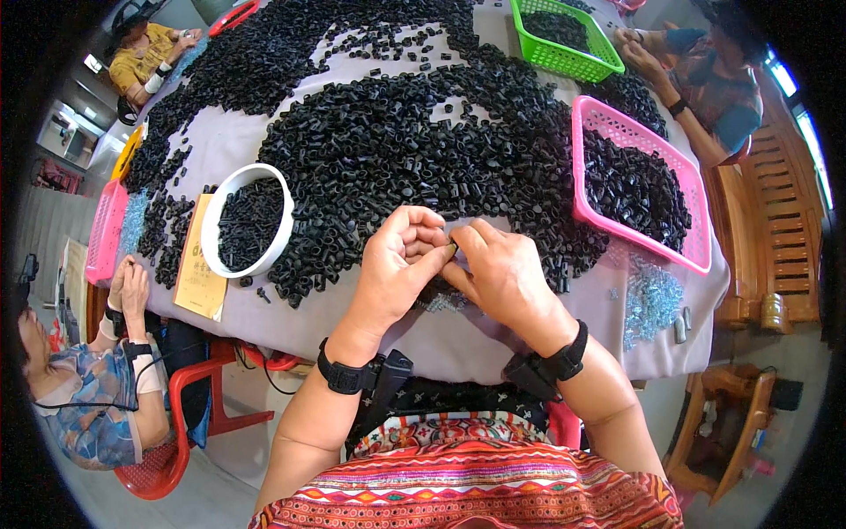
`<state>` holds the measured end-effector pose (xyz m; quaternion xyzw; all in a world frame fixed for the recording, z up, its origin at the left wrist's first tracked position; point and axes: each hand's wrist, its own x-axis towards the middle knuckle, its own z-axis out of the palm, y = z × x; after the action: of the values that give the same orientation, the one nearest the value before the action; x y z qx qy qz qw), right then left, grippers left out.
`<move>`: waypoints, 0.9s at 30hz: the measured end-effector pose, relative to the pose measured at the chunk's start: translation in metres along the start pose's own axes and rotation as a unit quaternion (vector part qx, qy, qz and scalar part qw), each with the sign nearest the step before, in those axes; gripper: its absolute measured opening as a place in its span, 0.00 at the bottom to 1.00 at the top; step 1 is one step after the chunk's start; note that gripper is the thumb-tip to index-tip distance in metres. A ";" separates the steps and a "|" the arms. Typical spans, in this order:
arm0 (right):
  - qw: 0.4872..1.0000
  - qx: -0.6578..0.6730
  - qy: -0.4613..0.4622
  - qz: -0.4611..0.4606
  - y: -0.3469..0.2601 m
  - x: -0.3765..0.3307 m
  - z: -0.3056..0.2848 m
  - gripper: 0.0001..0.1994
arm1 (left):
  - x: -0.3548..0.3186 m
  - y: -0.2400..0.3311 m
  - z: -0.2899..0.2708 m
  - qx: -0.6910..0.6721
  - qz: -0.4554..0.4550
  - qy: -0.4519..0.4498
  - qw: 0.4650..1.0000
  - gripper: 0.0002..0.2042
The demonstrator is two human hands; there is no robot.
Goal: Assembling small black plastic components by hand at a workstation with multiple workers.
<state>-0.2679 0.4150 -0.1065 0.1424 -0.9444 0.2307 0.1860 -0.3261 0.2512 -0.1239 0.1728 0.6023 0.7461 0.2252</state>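
Observation:
My left hand (pixel 404 256) and my right hand (pixel 502 271) meet over the near side of the table, fingertips together. Between them is a small black piece (pixel 453 247), mostly covered by the fingers; its exact kind does not show. Both hands look closed on it, with thumbs and index fingers pinched. Just beyond lies a broad heap of small black plastic caps (pixel 414 159). Beneath my hands sit a few small clear pieces (pixel 441 302) on the grey cloth.
A white bowl (pixel 284 231) of thin black parts stands left, beside a tan paper packet (pixel 201 286). Right are a pink basket (pixel 641 231) of black pieces and clear bluish pieces (pixel 652 300). A green basket (pixel 573 63) stands farther back. Three other people sit around the table.

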 end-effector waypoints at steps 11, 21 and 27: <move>0.999 0.033 0.005 0.025 -0.003 -0.001 0.001 0.17 | -0.003 0.004 0.001 0.162 0.016 -0.052 0.985 0.12; 1.000 0.012 0.012 0.016 0.001 -0.005 0.003 0.17 | -0.005 0.010 0.005 0.180 0.005 -0.056 0.982 0.12; 1.000 0.016 0.009 0.024 -0.001 -0.004 0.006 0.19 | -0.005 0.008 0.005 0.188 0.032 -0.040 0.981 0.12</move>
<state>-0.2653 0.4124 -0.1127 0.1205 -0.9421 0.2510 0.1871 -0.3203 0.2507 -0.1154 0.2609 0.7162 0.6191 0.1890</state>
